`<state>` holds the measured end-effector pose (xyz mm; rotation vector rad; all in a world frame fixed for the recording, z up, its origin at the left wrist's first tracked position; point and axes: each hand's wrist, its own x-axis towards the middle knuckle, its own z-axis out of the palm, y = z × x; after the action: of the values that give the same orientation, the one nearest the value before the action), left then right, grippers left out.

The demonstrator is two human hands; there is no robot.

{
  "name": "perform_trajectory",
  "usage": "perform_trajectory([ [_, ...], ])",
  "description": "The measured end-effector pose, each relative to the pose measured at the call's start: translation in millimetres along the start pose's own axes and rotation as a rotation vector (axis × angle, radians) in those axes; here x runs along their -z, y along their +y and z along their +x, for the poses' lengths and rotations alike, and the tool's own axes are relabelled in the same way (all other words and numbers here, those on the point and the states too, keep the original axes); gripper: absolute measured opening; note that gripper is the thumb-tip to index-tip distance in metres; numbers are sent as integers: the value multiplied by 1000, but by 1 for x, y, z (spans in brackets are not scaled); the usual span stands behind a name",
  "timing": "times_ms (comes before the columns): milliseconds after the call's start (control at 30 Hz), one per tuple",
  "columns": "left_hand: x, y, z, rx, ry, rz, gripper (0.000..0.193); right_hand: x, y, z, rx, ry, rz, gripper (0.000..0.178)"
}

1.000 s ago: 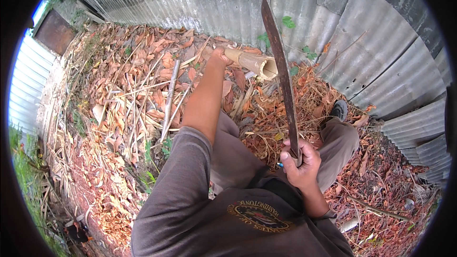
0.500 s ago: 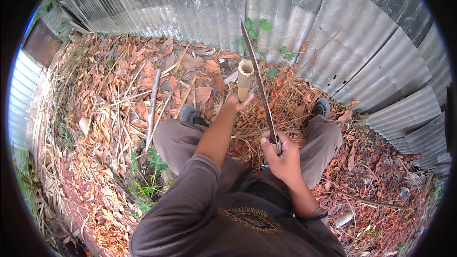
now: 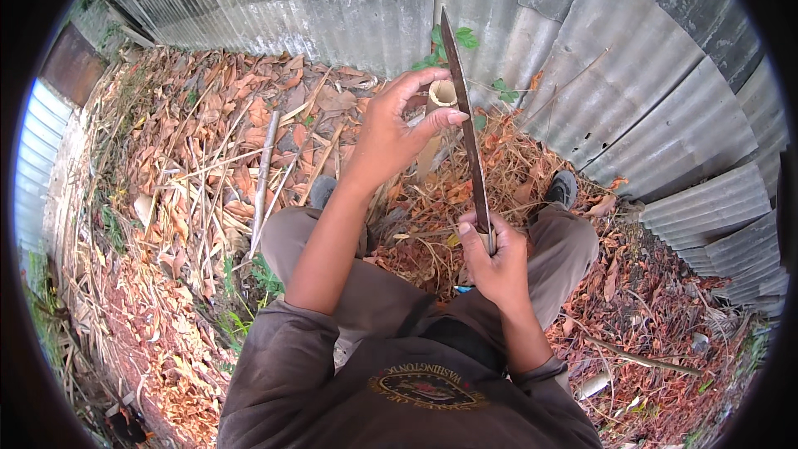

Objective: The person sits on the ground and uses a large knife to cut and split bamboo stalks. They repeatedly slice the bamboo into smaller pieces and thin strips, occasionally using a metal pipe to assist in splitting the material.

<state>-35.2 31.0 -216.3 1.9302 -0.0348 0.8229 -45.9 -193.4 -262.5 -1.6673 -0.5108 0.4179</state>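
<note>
Gold-lettered shirt emblem (image 3: pixel 428 389), left fingers (image 3: pixel 422 78) around bamboo tube (image 3: pixel 442 94), right fingers (image 3: pixel 507 241) firm on machete (image 3: pixel 470 141)

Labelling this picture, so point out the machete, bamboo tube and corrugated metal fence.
Machete (image 3: pixel 472 154), head view: the blade's middle.
Bamboo tube (image 3: pixel 442 94), head view: open upper end.
Corrugated metal fence (image 3: pixel 644 46), head view: large pale sheet.

Dark grey-brown T-shirt (image 3: pixel 357 416), short left sleeve (image 3: pixel 287 345) and right sleeve (image 3: pixel 536 374) ending near the elbows, plain hems. Round chest emblem (image 3: pixel 432 389): dark disc, gold border, arc of gold lettering, reddish centre. Loose grey-brown trousers (image 3: pixel 561 254), creased; black patch (image 3: pixel 467 342) at waist. Grey left shoe (image 3: pixel 322 191), mostly hidden; dark grey right shoe (image 3: pixel 563 188). Left hand (image 3: pixel 401 126), right hand (image 3: pixel 497 259) both bare, forearms too.
</note>
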Motion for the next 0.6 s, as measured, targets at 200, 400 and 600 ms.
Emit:
perform_trajectory([
  [200, 13, 10, 4, -18, -34, 57, 39, -2, 1, 3, 1, -10, -5, 16],
  [400, 12, 6, 8, -23, -26, 71, 41, -2, -4, 0, 2, -27, 30, 16],
  [600, 6, -5, 15, -4, 57, 10, 42, -4, -12, 2, -21, -40, 50, 18],
])
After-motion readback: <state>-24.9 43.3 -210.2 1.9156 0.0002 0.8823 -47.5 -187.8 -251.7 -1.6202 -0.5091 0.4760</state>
